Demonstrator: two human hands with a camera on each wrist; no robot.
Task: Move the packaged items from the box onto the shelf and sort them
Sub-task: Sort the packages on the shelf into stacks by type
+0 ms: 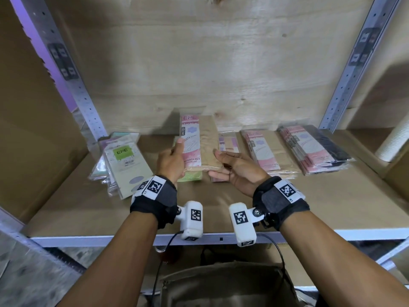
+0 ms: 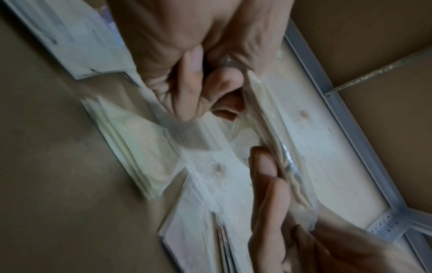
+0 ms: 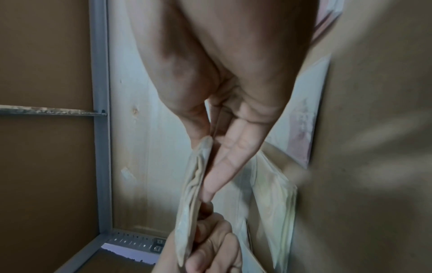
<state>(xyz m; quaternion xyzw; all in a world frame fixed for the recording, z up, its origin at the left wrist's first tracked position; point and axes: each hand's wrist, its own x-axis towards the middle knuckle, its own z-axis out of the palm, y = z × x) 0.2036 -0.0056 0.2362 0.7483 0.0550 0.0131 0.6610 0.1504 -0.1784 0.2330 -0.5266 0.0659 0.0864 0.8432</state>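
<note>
Shelf board (image 1: 221,209) is carrying several sorted stacks; left hand (image 1: 171,161) and right hand (image 1: 238,171) are pinching one beige packet (image 1: 200,142), still unplaced.

A beige packet (image 1: 200,142) with a pink-and-white label, a pale green packet (image 1: 124,160) with a bright green logo patch, black-and-pink packets (image 1: 316,149), brown cardboard shelf (image 1: 199,209), black-and-white checkered wrist tags (image 1: 155,187).
</note>
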